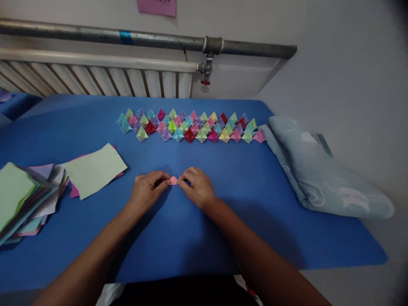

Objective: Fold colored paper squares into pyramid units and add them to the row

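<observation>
A small folded piece of pink paper [173, 180] is pinched between my two hands, low over the blue tabletop [191, 238]. My left hand [149, 187] grips its left end with thumb and fingers. On the opposite end, my right hand [198, 185] does the same, so only the middle of the paper shows. Beyond my hands, rows of folded paper pieces [190, 135] in many colours stand side by side. Left of my left hand lie loose sheets, a pale green one [97, 170] on top of pink ones.
A thick stack of coloured paper [15, 195] spreads at the left edge. On the right lies a folded light-blue cloth [318, 170], partly over the table edge. A radiator [105, 78] and a metal pipe [165, 41] run along the wall behind.
</observation>
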Tool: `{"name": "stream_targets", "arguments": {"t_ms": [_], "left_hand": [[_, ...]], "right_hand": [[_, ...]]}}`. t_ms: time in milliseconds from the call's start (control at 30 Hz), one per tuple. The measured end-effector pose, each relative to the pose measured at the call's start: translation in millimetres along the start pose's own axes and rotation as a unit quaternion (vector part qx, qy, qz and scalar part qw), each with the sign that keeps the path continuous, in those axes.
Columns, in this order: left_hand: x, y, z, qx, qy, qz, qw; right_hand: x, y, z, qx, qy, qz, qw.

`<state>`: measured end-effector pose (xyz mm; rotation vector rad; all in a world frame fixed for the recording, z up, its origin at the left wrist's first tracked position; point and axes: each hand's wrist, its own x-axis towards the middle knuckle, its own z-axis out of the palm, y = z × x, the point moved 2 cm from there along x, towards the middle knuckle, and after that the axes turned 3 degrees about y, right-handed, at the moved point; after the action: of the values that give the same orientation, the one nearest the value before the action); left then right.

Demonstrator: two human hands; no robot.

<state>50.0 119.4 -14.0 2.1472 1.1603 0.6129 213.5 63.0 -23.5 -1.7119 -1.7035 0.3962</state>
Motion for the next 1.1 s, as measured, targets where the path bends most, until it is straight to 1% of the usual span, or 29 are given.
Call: {"name": "stream_targets", "arguments": {"t_ms": [200,400,467,567,667,867,1000,1100], "left_hand": [[-2,0,-0.7,0.026,-0.002,0.022,0.999],[-2,-2,0.9,0.072,-0.001,0.026,0.997],[0,-1,0.7,0.093,-0.001,0.025,0.995],[2,1,0.0,0.110,-0.016,0.020,0.994],[4,3,-0.1,0.129,-0.032,0.007,0.991],[8,7,-0.5,0.149,-0.034,-0.035,0.988],[11,10,-2.5,0.153,-0.053,-0.068,0.984],[13,11,-4.0,0.159,-0.054,-0.072,0.983]], "right_hand": [[-3,1,1,0.012,0.005,-0.004,1.000],[-4,-2,2,0.005,0.002,0.002,1.000],[-3,-2,2,0.000,0.001,0.009,1.000],[-1,-3,3,-0.016,0.001,0.027,1.000],[0,-4,4,-0.033,0.001,0.043,0.999],[2,-6,3,-0.038,-0.003,0.053,0.998],[2,-6,3,-0.041,-0.006,0.061,0.997],[3,-6,4,-0.042,-0.002,0.060,0.997]]}}
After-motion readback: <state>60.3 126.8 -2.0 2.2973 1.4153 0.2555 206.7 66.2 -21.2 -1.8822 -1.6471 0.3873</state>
